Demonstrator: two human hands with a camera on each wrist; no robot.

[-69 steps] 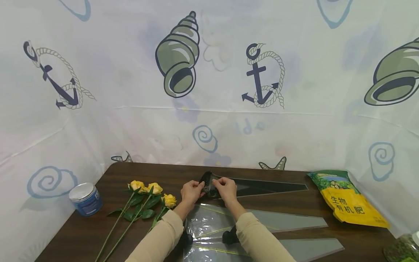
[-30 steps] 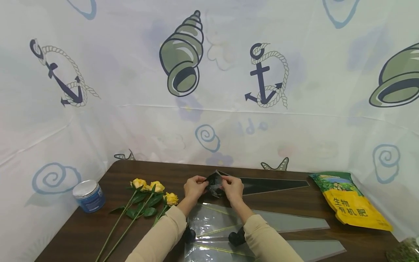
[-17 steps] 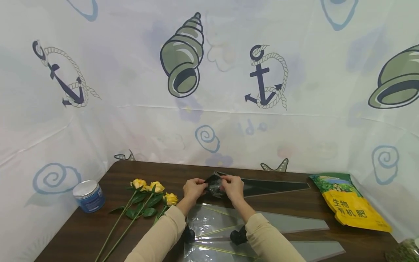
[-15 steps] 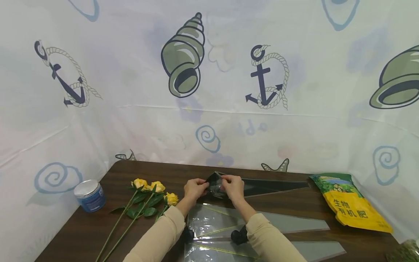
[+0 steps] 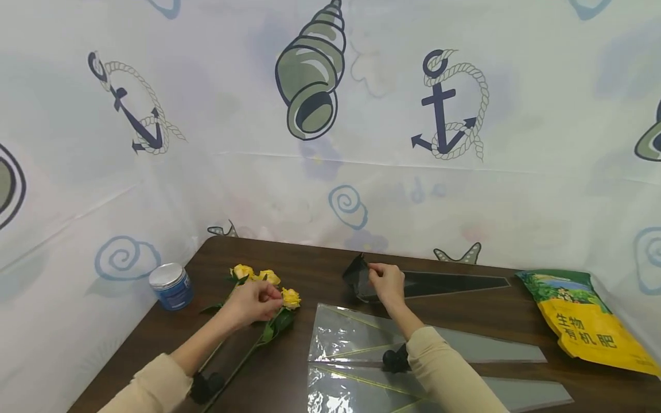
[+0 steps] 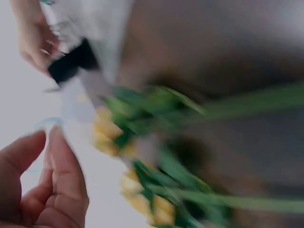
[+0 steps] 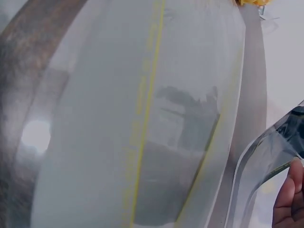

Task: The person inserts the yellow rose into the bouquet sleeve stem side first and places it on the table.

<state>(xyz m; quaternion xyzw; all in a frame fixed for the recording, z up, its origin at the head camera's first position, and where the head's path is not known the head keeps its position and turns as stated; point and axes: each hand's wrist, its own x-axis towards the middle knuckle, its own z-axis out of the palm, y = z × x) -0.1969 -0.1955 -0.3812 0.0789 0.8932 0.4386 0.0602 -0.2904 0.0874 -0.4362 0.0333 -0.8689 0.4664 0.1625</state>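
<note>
As we read the scene from the left, a blue jar [image 5: 171, 287] with a silver lid stands by the left edge of the table [image 5: 310, 267]. Just right of it lie the yellow roses [image 5: 291, 298], blooms to the far side and stems running toward the near left. Our left hand [image 5: 250, 301] is over them, its fingers [image 6: 66, 171] loosely bent with a small gap at the tips and nothing between them. We would do well to take a stem below the bloom, since squeezing the petals could bruise them, and to lift it free of its neighbours' leaves. Farther right, two grey sleeves [image 5: 361, 332] with glossy clear ends lie flat on the near side. Beyond them, our right hand [image 5: 387, 281] pinches the raised wide end of the dark sleeve [image 5: 444, 283], which tapers away to the right. Here we think a light, steady hold serves best, so that the mouth gapes leftward and the thin film neither creases nor collapses. At the far right lies a yellow and green bag [image 5: 588, 327].
</note>
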